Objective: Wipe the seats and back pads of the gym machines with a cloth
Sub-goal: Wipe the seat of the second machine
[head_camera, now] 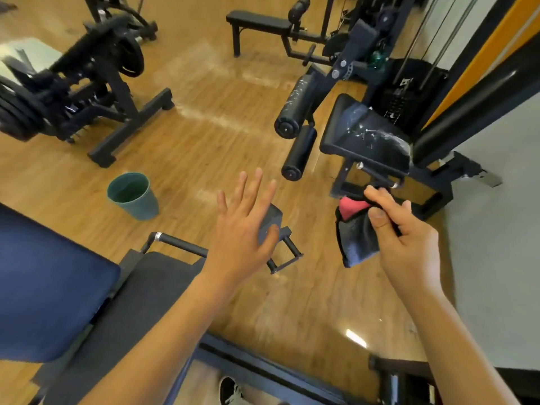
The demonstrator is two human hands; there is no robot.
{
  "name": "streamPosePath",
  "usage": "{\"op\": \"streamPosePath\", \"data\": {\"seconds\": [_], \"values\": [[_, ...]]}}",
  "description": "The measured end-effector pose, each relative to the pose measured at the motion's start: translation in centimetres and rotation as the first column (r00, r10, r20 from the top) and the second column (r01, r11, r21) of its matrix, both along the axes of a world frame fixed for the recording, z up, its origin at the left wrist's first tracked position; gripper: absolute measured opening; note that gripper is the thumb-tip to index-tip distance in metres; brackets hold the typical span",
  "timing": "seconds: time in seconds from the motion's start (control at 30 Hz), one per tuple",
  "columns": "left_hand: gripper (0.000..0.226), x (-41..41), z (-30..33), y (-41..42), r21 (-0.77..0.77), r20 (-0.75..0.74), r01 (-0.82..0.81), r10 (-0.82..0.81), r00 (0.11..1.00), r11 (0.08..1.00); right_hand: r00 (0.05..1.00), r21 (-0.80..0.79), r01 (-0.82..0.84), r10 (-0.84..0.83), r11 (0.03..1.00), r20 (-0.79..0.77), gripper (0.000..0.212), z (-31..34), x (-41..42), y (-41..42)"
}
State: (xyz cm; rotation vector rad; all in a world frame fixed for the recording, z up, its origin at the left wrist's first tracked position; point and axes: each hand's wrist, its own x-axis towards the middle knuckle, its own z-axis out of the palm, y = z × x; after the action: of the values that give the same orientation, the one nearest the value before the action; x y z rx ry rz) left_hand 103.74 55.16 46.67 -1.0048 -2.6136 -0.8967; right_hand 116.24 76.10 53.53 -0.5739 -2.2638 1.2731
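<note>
Right hand (409,238) pinches cloth (358,238), ready for dirty seat (368,141) ahead. Left hand (242,226) spread wide, holds nothing, likely for balance.

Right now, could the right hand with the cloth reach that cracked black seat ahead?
Probably yes: the right hand, gripping the cloth, is just short of the cracked seat, with nothing between.

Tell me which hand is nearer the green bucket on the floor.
Left. The left hand hovers open just right of the green bucket; the right hand, gripping the cloth, is farther right.
</note>
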Motion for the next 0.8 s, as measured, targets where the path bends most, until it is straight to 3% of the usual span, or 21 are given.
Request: {"op": "streamPosePath", "data": {"seconds": [0.27,0.47,0.67,0.8], "values": [[0.073,-4.2,2.5,4.7,-0.07,-0.042,0.138,-0.141,0.989,0.988,0.987,0.044,0.138,-0.134,0.989,-0.084,0.036,1.4,-2.2,4.4],[0.074,-5.5,2.5,7.1,-0.081,-0.047,0.182,-0.187,0.981,0.98,0.99,0.122,0.136,-0.132,0.983,-0.047,0.034,1.0,-2.9,6.4],[0.074,-7.6,1.3,11.8,-0.177,-0.051,0.222,-0.234,0.971,0.959,0.992,0.363,0.119,-0.124,0.924,-0.009,0.032,-1.5,-4.5,10.9],[0.073,-9.7,0.8,17.0,-0.225,-0.062,0.225,-0.244,0.968,0.948,0.999,0.669,0.047,-0.041,0.742,-0.024,0.036,-3.3,-6.6,15.6]]}}
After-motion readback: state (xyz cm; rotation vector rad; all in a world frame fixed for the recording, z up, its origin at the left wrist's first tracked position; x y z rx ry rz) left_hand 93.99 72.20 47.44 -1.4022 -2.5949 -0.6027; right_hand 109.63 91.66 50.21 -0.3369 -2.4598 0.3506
